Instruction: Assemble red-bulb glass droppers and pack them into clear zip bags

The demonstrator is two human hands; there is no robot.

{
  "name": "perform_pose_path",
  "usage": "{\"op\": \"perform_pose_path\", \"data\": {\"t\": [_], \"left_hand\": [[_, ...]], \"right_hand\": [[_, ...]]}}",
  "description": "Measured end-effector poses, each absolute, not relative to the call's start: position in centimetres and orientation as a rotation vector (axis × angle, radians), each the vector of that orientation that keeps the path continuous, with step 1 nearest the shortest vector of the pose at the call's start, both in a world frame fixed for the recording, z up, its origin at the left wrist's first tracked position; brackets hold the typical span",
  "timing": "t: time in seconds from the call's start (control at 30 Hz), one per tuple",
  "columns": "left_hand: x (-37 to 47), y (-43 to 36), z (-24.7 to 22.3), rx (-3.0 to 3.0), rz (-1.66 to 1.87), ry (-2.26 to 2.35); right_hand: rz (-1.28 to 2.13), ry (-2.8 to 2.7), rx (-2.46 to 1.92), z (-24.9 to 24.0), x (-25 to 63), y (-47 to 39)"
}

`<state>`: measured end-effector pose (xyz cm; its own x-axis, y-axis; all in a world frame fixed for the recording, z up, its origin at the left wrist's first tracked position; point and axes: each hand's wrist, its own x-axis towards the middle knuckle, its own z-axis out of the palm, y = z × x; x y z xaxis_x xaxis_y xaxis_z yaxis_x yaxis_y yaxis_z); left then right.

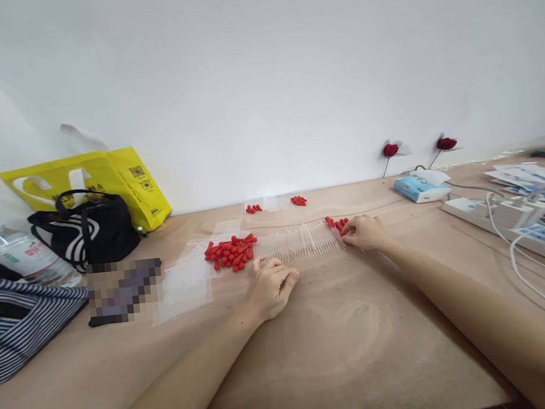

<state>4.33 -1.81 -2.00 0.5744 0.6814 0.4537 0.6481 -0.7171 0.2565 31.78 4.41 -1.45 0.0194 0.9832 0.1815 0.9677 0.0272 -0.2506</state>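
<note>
A row of thin clear tubes (295,242), like glass dropper tubes, lies side by side on the wooden table. Left of it is a pile of red rubber bulbs (231,253), resting partly on clear plastic bags (186,287). My left hand (273,285) rests at the row's near left end, fingers curled in; whatever they hold is hidden. At the row's right end, several tubes carry red bulbs (333,224). There my right hand (364,233) has its fingertips pinched together on a red-bulbed dropper, which the fingers partly cover.
By the wall lies a clear bag (272,203) with red-bulbed droppers. To the left stand a yellow bag (143,191), a black bag (106,230), a plastic bottle (21,254) and a striped pouch (23,318). On the right are a tissue pack (418,189) and a power strip (520,225) with cables.
</note>
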Motion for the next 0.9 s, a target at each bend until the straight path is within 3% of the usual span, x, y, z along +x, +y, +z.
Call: {"op": "perform_pose_path", "data": {"t": [0.37,0.47,0.7,0.9], "left_hand": [[4.4,-1.9,-2.0,2.704,0.850,1.163],[4.5,-1.7,-2.0,2.639,0.890,1.199],[4.2,-0.3,-1.9,2.101,0.972,1.236],[4.7,0.0,-2.2,1.728,1.101,1.202]], "right_hand": [[0.110,-1.986,-2.152,2.4,32.0,3.6],[0.223,-1.933,-2.017,3.3,30.9,3.1],[0.601,-1.759,-1.365,-0.5,22.5,-0.1],[0.412,-1.827,-1.265,-2.9,19.2,-1.3]]}}
